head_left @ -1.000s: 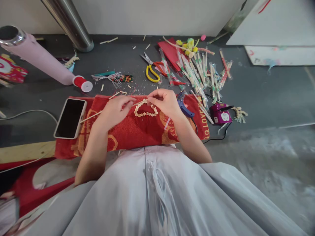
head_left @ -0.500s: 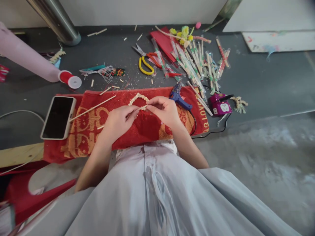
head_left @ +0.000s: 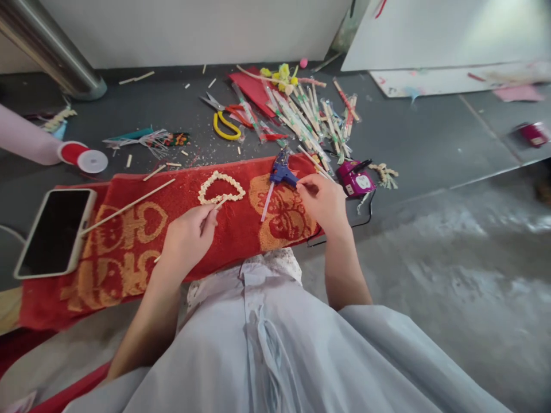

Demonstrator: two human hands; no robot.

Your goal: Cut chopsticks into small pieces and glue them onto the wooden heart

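Red towel [head_left: 235, 229] under everything, and the right hand [head_left: 325, 203] is at the glue gun [head_left: 282, 171], fingertips by its handle; gripping or just touching, I can't tell. Pale heart [head_left: 215, 175] lies on the towel, and at its lower edge the left hand [head_left: 187, 236] pinches a stick [head_left: 221, 203]. Looks like reaching for glue; lifting calls for a fuller grip, stick steady.
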